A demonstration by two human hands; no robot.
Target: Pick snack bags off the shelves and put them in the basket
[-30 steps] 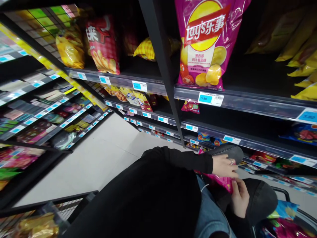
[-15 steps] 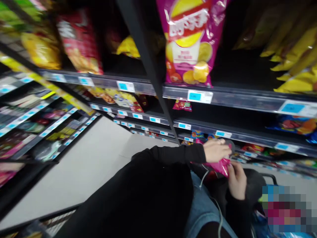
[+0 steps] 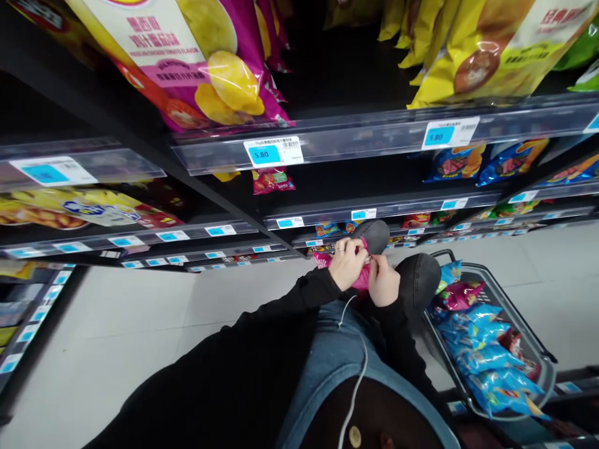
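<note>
Low in front of my knees, a small pink snack bag (image 3: 362, 279) is held between both hands. My left hand (image 3: 346, 263), with a ring on one finger, is closed and pinches the bag near its upper edge. Close beside it, my right hand (image 3: 384, 282) is also closed, thumb and finger gripping the bag's edge. The fingertips of the two hands almost meet. Part of the bag is hidden behind my hands, and some pink wrapping shows left of my left hand.
Shelves hold a large purple chip bag (image 3: 219, 68), yellow chip bags (image 3: 496, 56) and blue snack bags (image 3: 456, 163), with price labels (image 3: 274, 152) along the edges. A grey shopping basket (image 3: 545, 380) with several snack bags stands on the floor to my right. A white cord (image 3: 358, 374) hangs over my clothes.
My view has swung right and come closer to the shelf, bringing the basket into sight. My right hand has moved nearer my left, and both now pinch the bag's edge.
</note>
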